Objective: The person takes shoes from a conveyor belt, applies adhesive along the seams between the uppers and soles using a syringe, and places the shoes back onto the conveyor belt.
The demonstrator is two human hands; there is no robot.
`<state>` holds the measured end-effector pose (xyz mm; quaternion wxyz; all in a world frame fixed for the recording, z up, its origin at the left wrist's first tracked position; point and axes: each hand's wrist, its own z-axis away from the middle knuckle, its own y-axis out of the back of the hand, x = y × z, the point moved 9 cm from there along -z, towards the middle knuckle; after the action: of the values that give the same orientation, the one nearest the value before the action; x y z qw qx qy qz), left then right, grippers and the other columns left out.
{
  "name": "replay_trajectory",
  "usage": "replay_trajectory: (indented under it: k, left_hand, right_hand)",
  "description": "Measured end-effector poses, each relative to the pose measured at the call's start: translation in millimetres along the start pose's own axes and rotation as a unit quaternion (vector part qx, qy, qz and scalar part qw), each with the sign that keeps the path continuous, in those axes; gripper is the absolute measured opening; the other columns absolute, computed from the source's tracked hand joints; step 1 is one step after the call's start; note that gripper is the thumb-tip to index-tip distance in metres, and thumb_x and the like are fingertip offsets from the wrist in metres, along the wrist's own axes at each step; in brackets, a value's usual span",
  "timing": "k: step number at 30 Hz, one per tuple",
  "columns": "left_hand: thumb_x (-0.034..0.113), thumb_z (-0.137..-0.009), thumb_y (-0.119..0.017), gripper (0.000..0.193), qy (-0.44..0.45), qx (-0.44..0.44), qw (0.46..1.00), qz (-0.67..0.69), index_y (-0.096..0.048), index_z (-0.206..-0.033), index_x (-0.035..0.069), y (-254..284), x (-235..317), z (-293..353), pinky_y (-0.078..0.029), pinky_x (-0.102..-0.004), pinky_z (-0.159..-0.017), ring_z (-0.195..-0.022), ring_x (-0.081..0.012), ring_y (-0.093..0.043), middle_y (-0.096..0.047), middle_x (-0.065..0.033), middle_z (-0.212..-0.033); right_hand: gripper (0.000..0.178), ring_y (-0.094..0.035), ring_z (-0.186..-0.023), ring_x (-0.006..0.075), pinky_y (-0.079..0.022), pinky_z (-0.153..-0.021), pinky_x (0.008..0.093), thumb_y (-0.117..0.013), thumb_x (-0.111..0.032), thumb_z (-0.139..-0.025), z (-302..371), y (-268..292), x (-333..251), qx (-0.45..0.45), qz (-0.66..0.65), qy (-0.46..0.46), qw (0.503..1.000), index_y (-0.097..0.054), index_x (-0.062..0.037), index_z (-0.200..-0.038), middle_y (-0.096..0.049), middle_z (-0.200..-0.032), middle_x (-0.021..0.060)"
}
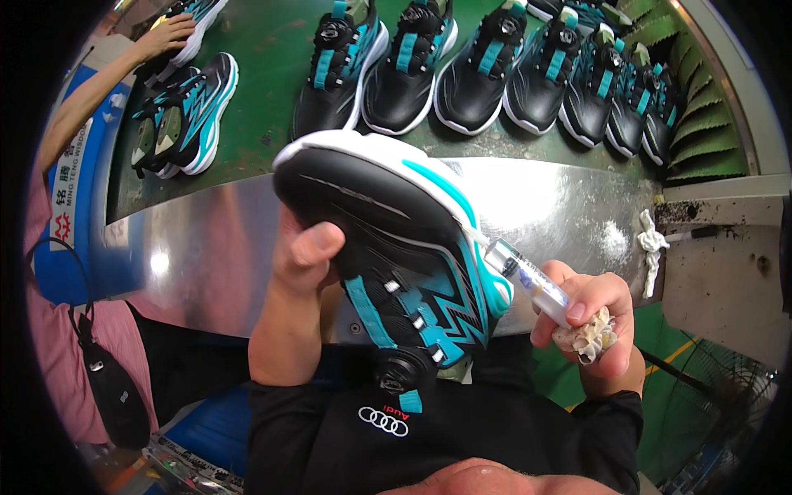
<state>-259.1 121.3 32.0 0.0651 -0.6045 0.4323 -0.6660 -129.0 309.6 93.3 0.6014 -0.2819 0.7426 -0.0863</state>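
Note:
A black and teal sneaker with a white sole is held up in front of my chest, its toe pointing to the far left. My left hand grips it near the toe, thumb on the upper and the other fingers hidden behind. In my right hand is a clear syringe-like tube. Its narrow pale tip reaches the teal and white sole edge, though actual contact is hard to make out. A crumpled off-white wad is tucked in the same hand's lower fingers.
Several matching sneakers line the green belt beyond a metal ledge. At the far left, a co-worker's hand touches a shoe near another pair. A twisted white cloth hangs at the right; green flaps stand beyond.

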Motion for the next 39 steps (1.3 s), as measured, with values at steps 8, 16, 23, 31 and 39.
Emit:
replay_trajectory:
  k: [8, 16, 23, 31, 39]
  left_hand:
    - [0.028, -0.079, -0.061, 0.065, 0.063, -0.017, 0.990, 0.123, -0.040, -0.129, -0.007, 13.8, -15.3, -8.4, -0.047, -0.0434, -0.094, -0.107, -0.0332, -0.058, -0.054, -0.0242, -0.122]
    - [0.038, -0.080, -0.059, 0.059, 0.108, 0.004, 0.972, 0.207, -0.050, -0.123, -0.002, 15.2, -28.4, -14.6, -0.048, -0.0434, -0.089, -0.102, -0.0309, -0.060, -0.059, -0.0199, -0.117]
    - [0.039, -0.085, -0.054, 0.054, 0.108, 0.072, 0.983, 0.131, -0.051, -0.122, 0.000, 44.0, -30.5, -16.0, -0.048, -0.0410, -0.089, -0.101, -0.0274, -0.059, -0.059, -0.0167, -0.116]
    - [0.035, -0.086, -0.054, 0.045, 0.120, 0.155, 0.979, 0.051, -0.055, -0.118, 0.003, 63.6, -25.6, -14.3, -0.049, -0.0432, -0.087, -0.097, -0.0270, -0.061, -0.063, -0.0151, -0.109]
    - [0.029, -0.090, -0.049, 0.041, 0.226, 0.199, 0.952, -0.049, -0.052, -0.118, 0.000, 78.8, -8.4, 29.8, -0.049, -0.0441, -0.087, -0.100, -0.0300, -0.061, -0.061, -0.0183, -0.109]
  right_hand:
    - [0.058, -0.055, -0.082, 0.0179, -0.043, -0.071, 0.0266, -0.077, -0.038, -0.073, 25.9, 16.9, 23.2, 0.017, -0.013, -0.044, 0.999, -0.057, 0.0027, -0.110, -0.057, -0.090, 0.0125]
    - [0.054, -0.046, -0.075, 0.0152, -0.036, -0.065, 0.0262, -0.078, -0.038, -0.072, 58.7, 21.5, 22.2, 0.004, 0.036, -0.056, 0.998, -0.062, 0.0026, -0.105, -0.066, -0.091, 0.0097]
    - [0.053, -0.047, -0.069, 0.0160, -0.033, -0.063, 0.0280, -0.076, -0.040, -0.073, 78.6, 25.4, 23.5, -0.003, 0.069, -0.037, 0.997, -0.063, 0.0012, -0.102, -0.066, -0.085, 0.0070]
    - [0.051, -0.047, -0.069, 0.0172, -0.035, -0.064, 0.0286, -0.076, -0.040, -0.073, 90.3, 40.9, 35.2, 0.014, 0.062, -0.024, 0.998, -0.063, 0.0007, -0.101, -0.066, -0.085, 0.0069]
    - [0.048, -0.047, -0.069, 0.0178, -0.036, -0.064, 0.0284, -0.077, -0.035, -0.073, 93.7, 54.0, 49.1, 0.026, 0.059, -0.011, 0.998, -0.063, -0.0007, -0.104, -0.067, -0.089, 0.0060]
